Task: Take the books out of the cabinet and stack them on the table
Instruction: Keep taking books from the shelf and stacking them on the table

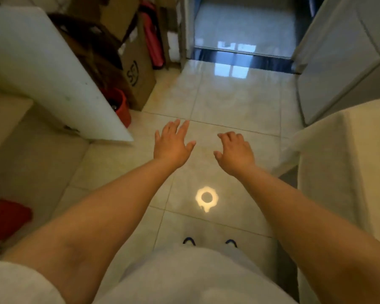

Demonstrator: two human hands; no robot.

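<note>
Both my arms reach forward over a shiny tiled floor. My left hand is spread with straight fingers and holds nothing. My right hand hangs palm down with fingers loosely bent, also holding nothing. No book shows in this view. A white cabinet stands at the right, beside a doorway. A surface under a cream cloth, perhaps the table, lies at the right edge.
A white board leans at the left. Behind it are cardboard boxes, a red bucket and red items. A red object lies at the lower left. A doorway opens ahead.
</note>
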